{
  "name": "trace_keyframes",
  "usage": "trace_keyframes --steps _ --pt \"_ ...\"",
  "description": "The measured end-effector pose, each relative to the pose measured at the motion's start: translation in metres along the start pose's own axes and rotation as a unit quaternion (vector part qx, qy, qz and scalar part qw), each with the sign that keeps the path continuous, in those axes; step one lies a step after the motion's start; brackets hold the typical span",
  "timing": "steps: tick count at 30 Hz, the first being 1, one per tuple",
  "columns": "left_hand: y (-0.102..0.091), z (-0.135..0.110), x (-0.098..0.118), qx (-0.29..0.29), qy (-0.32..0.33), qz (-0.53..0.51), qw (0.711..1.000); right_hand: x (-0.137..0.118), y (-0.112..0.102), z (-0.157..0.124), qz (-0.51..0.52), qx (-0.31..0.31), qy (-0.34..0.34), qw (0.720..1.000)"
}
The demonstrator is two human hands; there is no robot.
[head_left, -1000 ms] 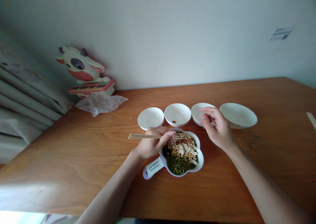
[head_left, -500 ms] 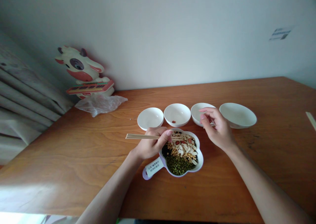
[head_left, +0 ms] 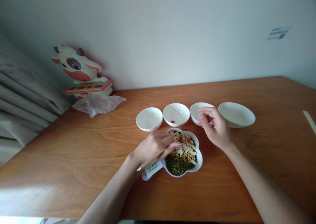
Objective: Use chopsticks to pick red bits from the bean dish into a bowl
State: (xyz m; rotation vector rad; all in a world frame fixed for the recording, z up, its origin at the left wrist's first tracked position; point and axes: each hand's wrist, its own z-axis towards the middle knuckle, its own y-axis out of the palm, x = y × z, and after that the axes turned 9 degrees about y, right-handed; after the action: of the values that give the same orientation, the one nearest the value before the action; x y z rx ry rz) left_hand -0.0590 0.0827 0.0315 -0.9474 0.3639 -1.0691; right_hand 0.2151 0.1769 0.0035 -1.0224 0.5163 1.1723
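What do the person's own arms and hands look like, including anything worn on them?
The left hand and right hand are bare, with no gloves. No sleeve shows on the left forearm or right forearm. No watch, bracelet or ring is visible, though some fingers are partly hidden.

From wearer's own viewpoint above near edge of wooden table (head_left: 81, 174), 1 head-worn camera looking forward and down, facing pale wall (head_left: 172, 36) beyond. Left hand (head_left: 155, 146) and right hand (head_left: 217, 128) showing near, below mid-view; wall filling upper part, curtain (head_left: 27, 99) bordering left.
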Motion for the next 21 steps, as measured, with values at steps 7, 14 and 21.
trace_keyframes --steps 7,14,21 --pt "0.0024 -0.0004 0.0012 0.051 0.063 0.07 0.994 0.0011 0.0014 0.0002 -0.006 0.003 -0.003 1.0" --pt "-0.0051 0.0013 0.0019 0.093 0.046 0.064 0.993 -0.0016 0.001 0.0002 -0.01 0.003 -0.008 1.0" --pt "-0.0022 -0.0015 -0.0003 0.126 0.07 0.092 0.985 -0.0021 0.0005 0.0 -0.013 0.005 -0.004 1.0"
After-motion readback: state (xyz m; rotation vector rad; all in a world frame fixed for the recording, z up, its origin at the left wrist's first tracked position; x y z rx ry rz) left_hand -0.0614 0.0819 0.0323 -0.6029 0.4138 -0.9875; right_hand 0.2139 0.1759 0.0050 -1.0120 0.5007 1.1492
